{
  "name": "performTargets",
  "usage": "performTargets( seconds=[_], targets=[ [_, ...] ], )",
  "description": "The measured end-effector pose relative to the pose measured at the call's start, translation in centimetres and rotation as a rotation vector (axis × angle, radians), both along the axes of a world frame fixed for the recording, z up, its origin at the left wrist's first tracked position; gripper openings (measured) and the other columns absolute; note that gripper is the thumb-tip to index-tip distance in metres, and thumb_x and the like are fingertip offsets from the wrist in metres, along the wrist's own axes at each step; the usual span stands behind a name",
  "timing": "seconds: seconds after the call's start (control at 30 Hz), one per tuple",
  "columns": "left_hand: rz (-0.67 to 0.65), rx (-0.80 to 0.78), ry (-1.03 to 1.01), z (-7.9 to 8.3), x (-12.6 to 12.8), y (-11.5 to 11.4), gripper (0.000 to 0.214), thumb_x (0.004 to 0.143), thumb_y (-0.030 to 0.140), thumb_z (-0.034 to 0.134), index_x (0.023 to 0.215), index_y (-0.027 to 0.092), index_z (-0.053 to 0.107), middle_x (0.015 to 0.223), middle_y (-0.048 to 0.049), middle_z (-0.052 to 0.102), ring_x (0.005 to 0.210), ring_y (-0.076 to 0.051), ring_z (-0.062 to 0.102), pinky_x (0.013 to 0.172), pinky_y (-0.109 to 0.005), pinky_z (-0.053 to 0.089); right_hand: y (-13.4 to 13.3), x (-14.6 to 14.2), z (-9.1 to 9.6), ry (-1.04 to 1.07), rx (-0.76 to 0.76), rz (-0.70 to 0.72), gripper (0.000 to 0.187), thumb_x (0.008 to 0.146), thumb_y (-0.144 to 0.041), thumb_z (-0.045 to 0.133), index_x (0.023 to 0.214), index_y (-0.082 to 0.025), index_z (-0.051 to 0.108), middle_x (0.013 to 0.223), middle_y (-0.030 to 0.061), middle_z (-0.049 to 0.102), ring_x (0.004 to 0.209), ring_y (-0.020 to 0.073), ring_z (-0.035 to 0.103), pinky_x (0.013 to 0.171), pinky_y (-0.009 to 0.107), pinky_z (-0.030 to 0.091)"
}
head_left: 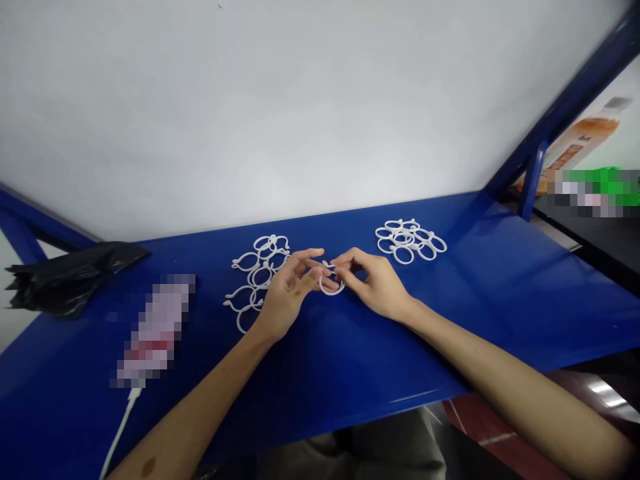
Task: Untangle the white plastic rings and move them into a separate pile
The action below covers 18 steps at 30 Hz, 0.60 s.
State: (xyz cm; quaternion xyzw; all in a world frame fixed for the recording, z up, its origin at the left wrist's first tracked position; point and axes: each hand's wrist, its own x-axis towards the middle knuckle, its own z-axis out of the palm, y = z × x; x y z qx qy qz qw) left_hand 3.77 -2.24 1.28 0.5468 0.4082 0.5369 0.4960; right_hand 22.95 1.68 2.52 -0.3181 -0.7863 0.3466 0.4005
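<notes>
Between my two hands, above the blue table, is a white plastic ring that looks like a curtain ring with a gap at its top. My left hand pinches its left side, with the index finger stretched out above. On the other side, the thumb and fingertips of my right hand grip the ring near its upper right end. Left of my left hand lies a loose pile of similar white rings, several with open ends; my hand hides part of it. Beyond my right hand sits a cluster of white rings that look closed.
A crumpled black plastic bag lies at the table's left end. Near it is a blurred-out flat object with a white cable. Blue frame bars rise at the right, with an orange-labelled bottle behind them.
</notes>
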Motion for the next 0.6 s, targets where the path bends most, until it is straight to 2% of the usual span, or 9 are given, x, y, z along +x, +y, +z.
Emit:
performTargets(
  seconds=[0.13, 0.27, 0.43, 0.6],
  targets=[
    [0.071, 0.015, 0.149, 0.16, -0.19, 0.12, 0.03, 0.086, 0.048, 0.07, 0.093, 0.019, 0.066, 0.072, -0.0009, 0.07, 0.068, -0.016, 0.07, 0.071, -0.03, 0.057, -0.19, 0.2, 0.46, -0.065, 0.025, 0.095, 0.011, 0.096, -0.027, 0.057, 0.096, -0.02, 0.065, 0.084, 0.0018, 0.072, 0.071, 0.0135, 0.064, 0.065, 0.026, 0.05],
    [0.119, 0.088, 0.181, 0.04, -0.41, 0.11, 0.033, 0.08, 0.051, 0.076, 0.08, 0.019, 0.067, 0.068, 0.0009, 0.066, 0.061, -0.013, 0.063, 0.06, -0.025, 0.052, -0.36, 0.41, 0.74, -0.081, 0.029, 0.192, 0.013, 0.098, -0.028, 0.055, 0.095, -0.02, 0.065, 0.084, 0.0023, 0.071, 0.074, 0.0141, 0.065, 0.069, 0.027, 0.051],
    [0.174, 0.155, 0.251, -0.15, -0.44, -0.08, 0.032, 0.08, 0.052, 0.074, 0.082, 0.021, 0.069, 0.071, 0.0001, 0.068, 0.062, -0.013, 0.063, 0.059, -0.024, 0.051, -0.29, 0.71, 0.98, -0.115, 0.104, 0.236, 0.014, 0.1, -0.027, 0.053, 0.1, -0.02, 0.065, 0.087, 0.0038, 0.071, 0.075, 0.0151, 0.066, 0.069, 0.028, 0.052],
    [0.175, 0.219, 0.467, 0.16, -0.5, -0.31, 0.027, 0.089, 0.048, 0.066, 0.082, 0.022, 0.07, 0.066, 0.0021, 0.067, 0.061, -0.013, 0.062, 0.062, -0.025, 0.05, -0.29, 0.91, 1.08, -0.147, 0.218, 0.283, 0.018, 0.102, -0.025, 0.048, 0.101, -0.02, 0.065, 0.091, 0.0051, 0.071, 0.081, 0.0164, 0.066, 0.073, 0.03, 0.054]
  ],
)
